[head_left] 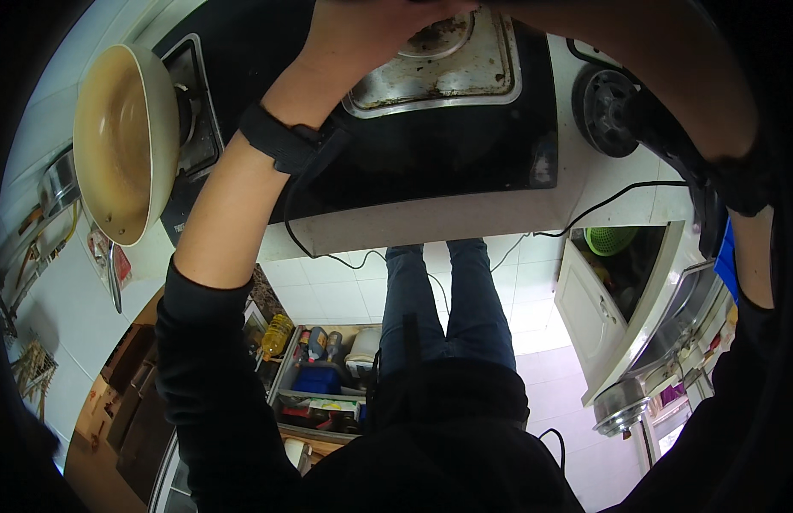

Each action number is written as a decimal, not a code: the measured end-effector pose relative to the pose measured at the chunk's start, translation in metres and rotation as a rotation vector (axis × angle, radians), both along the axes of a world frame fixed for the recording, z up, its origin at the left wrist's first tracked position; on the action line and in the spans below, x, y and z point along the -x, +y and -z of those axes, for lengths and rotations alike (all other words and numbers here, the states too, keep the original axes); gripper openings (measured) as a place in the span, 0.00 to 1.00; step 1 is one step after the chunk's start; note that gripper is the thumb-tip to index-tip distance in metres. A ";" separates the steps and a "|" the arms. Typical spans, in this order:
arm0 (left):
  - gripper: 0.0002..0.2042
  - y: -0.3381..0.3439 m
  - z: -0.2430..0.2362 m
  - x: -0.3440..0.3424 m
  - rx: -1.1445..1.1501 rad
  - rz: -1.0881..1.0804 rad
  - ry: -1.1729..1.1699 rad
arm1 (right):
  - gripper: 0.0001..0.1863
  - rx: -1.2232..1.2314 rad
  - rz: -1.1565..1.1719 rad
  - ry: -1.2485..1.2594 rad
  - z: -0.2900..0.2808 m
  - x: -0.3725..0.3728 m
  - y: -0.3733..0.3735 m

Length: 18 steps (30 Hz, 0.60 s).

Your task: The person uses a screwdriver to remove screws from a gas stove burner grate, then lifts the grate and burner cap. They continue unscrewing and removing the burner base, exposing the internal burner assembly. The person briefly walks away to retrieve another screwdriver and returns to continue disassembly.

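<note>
Stove burner tray (pixel 452 60), greasy steel, sits under my left hand (pixel 371 30); whether that hand is spread or gripping, I cannot tell. My right hand is out of view. Reaching blind, my arm could knock the tilted frying pan (pixel 114 141) beside it.

- The left hand (pixel 371 30) reaches far forward to the upper edge of the view, fingers cut off there, so its grip cannot be told.
- A black band circles the left wrist; the dark sleeve is pushed back to the elbow.
- The right forearm arcs along the right rim, its hand out of sight.
</note>
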State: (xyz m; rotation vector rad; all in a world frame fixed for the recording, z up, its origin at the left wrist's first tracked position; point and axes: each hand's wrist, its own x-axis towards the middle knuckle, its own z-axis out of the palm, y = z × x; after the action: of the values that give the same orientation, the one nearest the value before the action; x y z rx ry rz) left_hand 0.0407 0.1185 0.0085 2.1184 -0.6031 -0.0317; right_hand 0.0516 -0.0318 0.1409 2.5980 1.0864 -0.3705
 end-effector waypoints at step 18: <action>0.19 0.007 -0.005 0.008 -0.048 -0.011 0.066 | 0.21 -0.182 -0.411 -0.392 0.041 0.000 -0.016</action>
State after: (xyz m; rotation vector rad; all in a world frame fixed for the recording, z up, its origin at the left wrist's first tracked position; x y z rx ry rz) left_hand 0.0323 0.1250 0.0135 2.1583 -0.5564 -0.1099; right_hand 0.0521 -0.0476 0.1004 2.3579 1.5052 0.3296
